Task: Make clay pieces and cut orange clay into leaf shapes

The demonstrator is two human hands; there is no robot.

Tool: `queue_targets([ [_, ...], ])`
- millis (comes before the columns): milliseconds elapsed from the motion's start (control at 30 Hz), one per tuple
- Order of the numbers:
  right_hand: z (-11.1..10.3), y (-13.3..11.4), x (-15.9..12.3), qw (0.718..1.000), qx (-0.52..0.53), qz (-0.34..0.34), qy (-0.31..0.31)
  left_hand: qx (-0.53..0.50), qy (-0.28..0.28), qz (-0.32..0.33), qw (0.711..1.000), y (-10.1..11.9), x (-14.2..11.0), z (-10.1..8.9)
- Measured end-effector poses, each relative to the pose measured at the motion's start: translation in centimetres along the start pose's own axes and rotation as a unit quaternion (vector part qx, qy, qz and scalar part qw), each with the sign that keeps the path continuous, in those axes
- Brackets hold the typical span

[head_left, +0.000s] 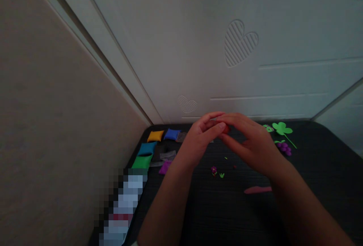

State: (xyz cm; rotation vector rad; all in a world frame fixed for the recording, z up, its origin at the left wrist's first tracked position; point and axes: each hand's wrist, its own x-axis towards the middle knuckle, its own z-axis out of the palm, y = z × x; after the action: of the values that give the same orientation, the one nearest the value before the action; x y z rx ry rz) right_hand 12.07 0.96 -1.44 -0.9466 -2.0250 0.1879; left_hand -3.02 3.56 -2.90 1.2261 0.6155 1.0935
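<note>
Above the dark table, my left hand (205, 134) and my right hand (248, 140) meet at the fingertips. Between them a small lump of red modelling clay (227, 129) shows, pinched by both hands and partly hidden by the fingers. Below the hands lie a small purple clay flower (213, 170), a little green clay sprig (222, 175), a tiny green sliver (226, 158) and a small red bit (235, 167). A pink modelling knife (256, 190) lies under my right forearm, which covers its right end.
At the table's left stand packets of clay: yellow (155, 136), blue (172, 134), teal (146, 148), green (142, 162) and purple (165, 167). A green clay clover (282, 128) and purple clay grapes (284, 148) lie at right. A white panel with hearts (239, 43) rises behind; a blurred device sits front left.
</note>
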Motion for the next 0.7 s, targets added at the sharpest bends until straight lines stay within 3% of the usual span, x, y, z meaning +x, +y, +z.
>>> queue_targets([
  [700, 0.37, 0.14, -0.05, 1.0, 0.002, -0.001, -0.013, 0.004, -0.004, -0.004, 1.0, -0.1, 0.03, 0.65],
])
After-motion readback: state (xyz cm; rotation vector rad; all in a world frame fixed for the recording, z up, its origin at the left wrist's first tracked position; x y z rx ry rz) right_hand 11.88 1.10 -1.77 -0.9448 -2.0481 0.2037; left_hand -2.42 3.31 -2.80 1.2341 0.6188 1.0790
